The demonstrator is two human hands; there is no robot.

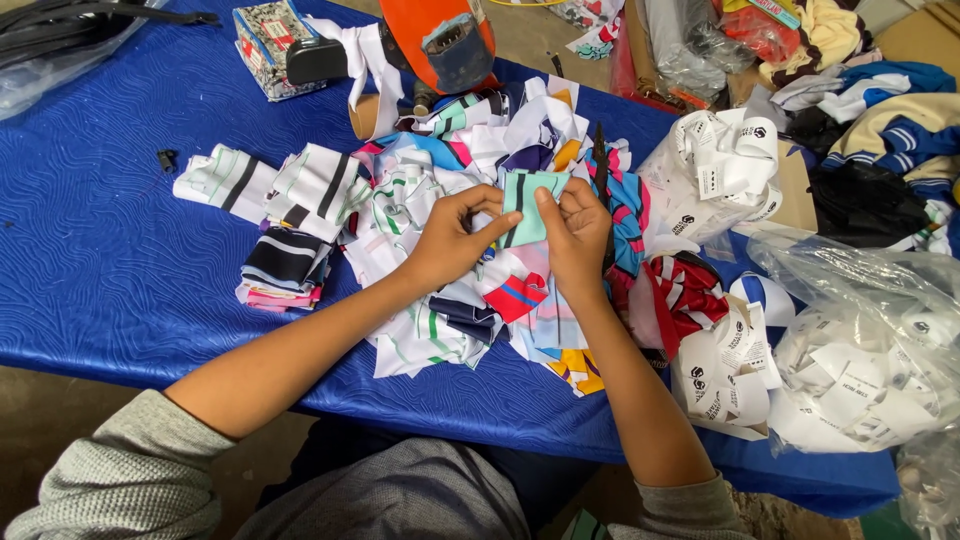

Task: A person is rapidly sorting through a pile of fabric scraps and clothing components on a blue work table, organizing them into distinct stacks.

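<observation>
Now: both hands pinch one teal fabric piece (527, 207) above the scrap pile (440, 250).
Left hand (447, 240) grips its left edge, right hand (578, 232) its right edge, fingers closed on it. Pile sits mid blue desk (110, 260); white tags (722, 165) right of pile, folded striped stack (285, 268) left of it.
</observation>
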